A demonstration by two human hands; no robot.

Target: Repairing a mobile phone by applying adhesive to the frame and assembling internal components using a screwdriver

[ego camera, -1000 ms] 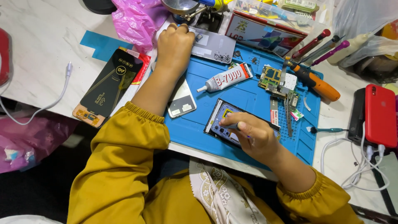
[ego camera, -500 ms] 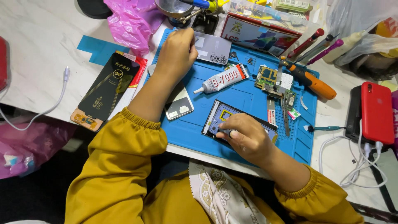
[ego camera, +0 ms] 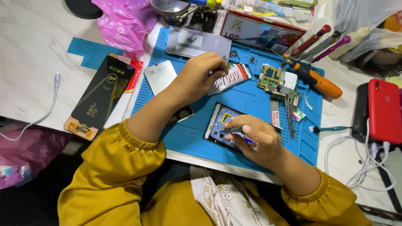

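The left hand gripped the glue tube far on the blue mat; the right hand held a small tool over the opened phone.

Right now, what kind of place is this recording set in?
Most likely a phone repair bench: an opened phone lies on a blue work mat, with a bare circuit board, an orange-handled screwdriver and a magnifier around it.
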